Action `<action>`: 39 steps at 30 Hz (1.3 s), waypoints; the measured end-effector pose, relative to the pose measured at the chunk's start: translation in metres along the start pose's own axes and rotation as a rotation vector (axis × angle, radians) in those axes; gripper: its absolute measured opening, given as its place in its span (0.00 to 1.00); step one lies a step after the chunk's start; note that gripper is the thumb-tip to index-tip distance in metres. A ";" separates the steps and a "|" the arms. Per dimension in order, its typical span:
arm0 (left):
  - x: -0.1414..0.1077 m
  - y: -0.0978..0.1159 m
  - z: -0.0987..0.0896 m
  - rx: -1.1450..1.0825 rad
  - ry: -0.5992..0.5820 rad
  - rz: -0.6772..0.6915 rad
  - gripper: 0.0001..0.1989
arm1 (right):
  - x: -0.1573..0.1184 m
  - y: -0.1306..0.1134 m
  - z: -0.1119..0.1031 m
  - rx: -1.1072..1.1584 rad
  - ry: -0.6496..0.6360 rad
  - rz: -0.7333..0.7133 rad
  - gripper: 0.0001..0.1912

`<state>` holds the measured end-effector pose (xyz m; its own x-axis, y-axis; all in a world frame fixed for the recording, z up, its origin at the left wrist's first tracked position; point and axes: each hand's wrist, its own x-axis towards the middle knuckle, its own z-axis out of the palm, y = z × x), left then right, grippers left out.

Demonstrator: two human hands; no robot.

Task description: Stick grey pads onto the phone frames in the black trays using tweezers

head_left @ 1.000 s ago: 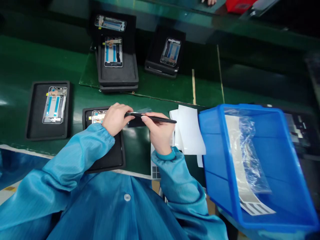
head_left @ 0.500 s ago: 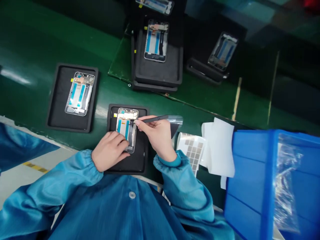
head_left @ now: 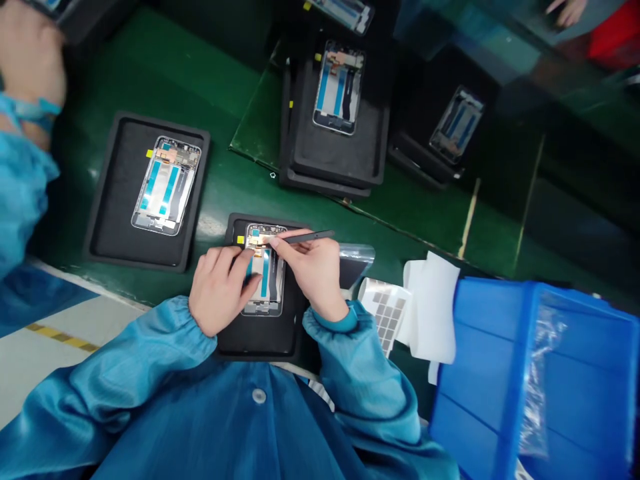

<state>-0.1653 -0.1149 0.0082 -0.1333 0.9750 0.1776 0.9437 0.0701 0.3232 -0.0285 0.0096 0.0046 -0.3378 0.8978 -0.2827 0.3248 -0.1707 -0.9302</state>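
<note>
Opened phone (head_left: 270, 275) lies in the black tray (head_left: 260, 341). Right hand (head_left: 321, 275) at the phone's 3 o'clock holds a slim dark tool (head_left: 311, 237); left hand (head_left: 216, 288) at 9 o'clock, thumb and fingers parted over it.

Matt tray (head_left: 260, 341), glossy metal-looking phone (head_left: 271, 279), shiny table (head_left: 220, 167), satiny cloth sleeve (head_left: 150, 363), smooth plastic bin (head_left: 473, 367), crinkled clear-plastic wrap (head_left: 536, 387)

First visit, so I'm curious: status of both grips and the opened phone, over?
Left grip: resting on opened phone, covering part of its left side. Right grip: holding black tool near phone's upper end, contact unclear. Co-worker's hand: far left, apart from phone.
</note>
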 end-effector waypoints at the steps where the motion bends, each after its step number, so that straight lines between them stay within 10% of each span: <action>1: 0.001 -0.002 0.001 0.012 0.009 -0.004 0.19 | 0.000 0.000 0.000 -0.005 -0.003 0.001 0.11; 30: 0.003 -0.002 0.004 0.208 -0.073 0.061 0.22 | -0.002 -0.002 0.001 -0.068 0.021 -0.056 0.09; 39: 0.019 -0.006 -0.017 0.182 -0.137 0.077 0.21 | -0.074 0.004 -0.074 0.023 0.389 -0.097 0.10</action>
<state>-0.1791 -0.1003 0.0258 -0.0285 0.9976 0.0635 0.9901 0.0195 0.1388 0.0634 -0.0273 0.0394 -0.0046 0.9962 -0.0872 0.2864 -0.0823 -0.9546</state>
